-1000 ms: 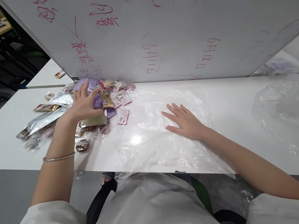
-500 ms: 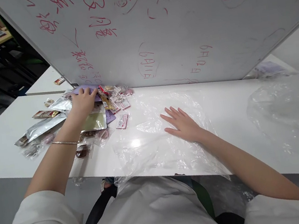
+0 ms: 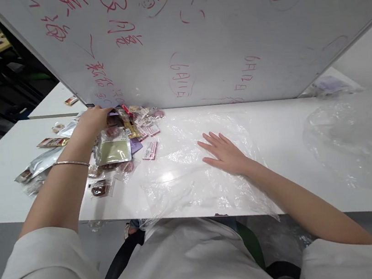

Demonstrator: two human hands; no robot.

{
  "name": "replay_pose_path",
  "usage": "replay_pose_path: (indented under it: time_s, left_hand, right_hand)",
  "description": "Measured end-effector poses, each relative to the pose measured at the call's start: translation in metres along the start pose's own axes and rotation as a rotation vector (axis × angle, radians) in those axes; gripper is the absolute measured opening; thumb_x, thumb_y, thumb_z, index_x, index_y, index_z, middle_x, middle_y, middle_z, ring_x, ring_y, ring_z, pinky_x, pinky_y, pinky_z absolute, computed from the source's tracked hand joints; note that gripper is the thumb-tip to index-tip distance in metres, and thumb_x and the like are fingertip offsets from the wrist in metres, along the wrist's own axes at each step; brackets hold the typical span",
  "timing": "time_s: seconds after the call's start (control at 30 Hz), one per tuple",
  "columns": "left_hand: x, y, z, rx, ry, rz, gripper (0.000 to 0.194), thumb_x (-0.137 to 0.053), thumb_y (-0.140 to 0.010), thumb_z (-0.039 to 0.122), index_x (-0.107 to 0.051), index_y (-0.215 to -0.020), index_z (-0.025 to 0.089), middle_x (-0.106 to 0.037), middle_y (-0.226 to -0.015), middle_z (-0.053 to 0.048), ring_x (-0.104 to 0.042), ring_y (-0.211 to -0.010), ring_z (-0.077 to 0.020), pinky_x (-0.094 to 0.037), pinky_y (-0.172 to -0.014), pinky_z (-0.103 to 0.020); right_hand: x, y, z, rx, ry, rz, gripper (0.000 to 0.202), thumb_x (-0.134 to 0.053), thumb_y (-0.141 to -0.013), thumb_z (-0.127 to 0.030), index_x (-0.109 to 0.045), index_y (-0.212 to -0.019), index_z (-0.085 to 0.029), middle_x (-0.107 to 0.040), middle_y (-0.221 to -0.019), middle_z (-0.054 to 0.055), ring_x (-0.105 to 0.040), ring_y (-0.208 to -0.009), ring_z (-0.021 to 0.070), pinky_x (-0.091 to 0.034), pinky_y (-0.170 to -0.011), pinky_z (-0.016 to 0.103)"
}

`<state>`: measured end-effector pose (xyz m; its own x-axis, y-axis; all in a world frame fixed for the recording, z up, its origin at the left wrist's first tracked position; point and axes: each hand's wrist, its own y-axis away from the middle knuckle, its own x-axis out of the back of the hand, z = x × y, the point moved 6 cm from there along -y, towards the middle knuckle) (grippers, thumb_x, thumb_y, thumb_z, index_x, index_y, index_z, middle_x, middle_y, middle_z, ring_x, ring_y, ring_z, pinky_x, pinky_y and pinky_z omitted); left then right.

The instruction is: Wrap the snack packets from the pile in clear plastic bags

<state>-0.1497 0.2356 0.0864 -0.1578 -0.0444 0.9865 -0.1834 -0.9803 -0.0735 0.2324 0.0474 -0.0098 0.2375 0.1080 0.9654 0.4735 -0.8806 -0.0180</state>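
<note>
My left hand [image 3: 95,120] is at the back of a pile of small wrapped snacks, its fingers bent over a purple packet [image 3: 113,113] that shows only as a sliver; the thumb is hidden. Just in front of the hand lie a green and silver pouch [image 3: 114,148], a pink round snack in clear wrap [image 3: 113,131] and a gold packet [image 3: 131,129]. Flat on a clear plastic bag [image 3: 186,190], with fingers spread, rests my right hand [image 3: 225,152]. A small white and pink packet [image 3: 149,150] lies near the bag's left side.
Behind the white table [image 3: 283,144] stands a whiteboard [image 3: 206,39] with red writing. A large clear plastic bag [image 3: 356,143] lies at the right. Silver pouches [image 3: 42,163] and a red-gold packet [image 3: 53,142] lie at the left. A wrapped brown snack [image 3: 100,187] is nearer the front edge.
My left hand has shifted left and back, moving the purple packet off the pile. Wrapped snacks beneath it now show. My right hand stays spread on the clear bag.
</note>
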Motion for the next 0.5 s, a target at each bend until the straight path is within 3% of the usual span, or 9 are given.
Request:
replay_pose_path:
  time_s: [0.1,0.2,0.27,0.33,0.43,0.5]
  left_hand:
    - [0.010,0.014,0.009,0.038,-0.153,-0.006,0.047,-0.032,-0.096,0.025,-0.054,-0.129,0.000,-0.060,-0.126,-0.022,-0.048,-0.122,-0.0328,-0.036,-0.101,-0.052]
    - [0.035,0.041,0.023,0.064,-0.248,0.037,0.050,-0.019,-0.099,0.017,-0.045,-0.131,-0.009,-0.050,-0.136,-0.032,-0.038,-0.133,-0.0397,-0.033,-0.103,-0.059]
    - [0.059,0.064,0.036,0.082,-0.363,0.103,0.052,-0.012,-0.099,0.016,-0.044,-0.132,-0.010,-0.048,-0.137,-0.033,-0.040,-0.132,-0.0419,-0.038,-0.100,-0.061]
    - [0.083,0.089,0.054,0.085,-0.354,0.230,0.055,-0.009,-0.100,0.021,-0.041,-0.140,0.000,-0.049,-0.142,-0.024,-0.041,-0.134,-0.0416,-0.038,-0.098,-0.063]
    - [0.094,0.119,0.091,0.005,-0.033,0.357,0.054,-0.033,-0.097,0.046,-0.049,-0.143,0.022,-0.061,-0.131,-0.003,-0.054,-0.124,-0.0336,-0.041,-0.103,-0.054]
    - [0.070,0.129,0.117,-0.010,0.441,0.217,0.050,-0.049,-0.090,0.049,-0.060,-0.130,0.021,-0.068,-0.118,-0.003,-0.066,-0.104,-0.0277,-0.055,-0.088,-0.044]
  right_hand:
    - [0.000,0.000,0.000,-0.016,-0.002,-0.016,0.065,-0.023,-0.099,-0.066,-0.023,-0.157,-0.038,-0.011,-0.167,-0.005,-0.005,-0.154,0.0225,-0.010,-0.126,0.051]
    - [0.001,-0.001,0.000,-0.026,-0.004,-0.028,0.066,-0.022,-0.098,-0.066,-0.024,-0.157,-0.036,-0.010,-0.167,-0.004,-0.004,-0.154,0.0218,-0.009,-0.127,0.050]
    - [0.001,-0.001,-0.001,-0.027,-0.014,-0.037,0.066,-0.022,-0.098,-0.066,-0.025,-0.157,-0.035,-0.010,-0.167,-0.003,-0.004,-0.154,0.0224,-0.008,-0.127,0.050]
    - [0.003,-0.001,-0.002,-0.030,-0.037,-0.036,0.067,-0.023,-0.098,-0.067,-0.027,-0.156,-0.034,-0.013,-0.167,-0.003,-0.004,-0.154,0.0235,-0.006,-0.126,0.051]
    - [0.015,0.000,0.000,-0.074,-0.157,0.054,0.071,-0.030,-0.095,-0.071,-0.030,-0.155,-0.033,-0.022,-0.166,0.000,-0.005,-0.154,0.0264,-0.004,-0.125,0.057]
    - [0.025,0.003,0.003,-0.122,-0.376,0.119,0.073,-0.032,-0.094,-0.072,-0.027,-0.156,-0.033,-0.026,-0.164,0.003,-0.013,-0.153,0.0293,-0.017,-0.121,0.060]
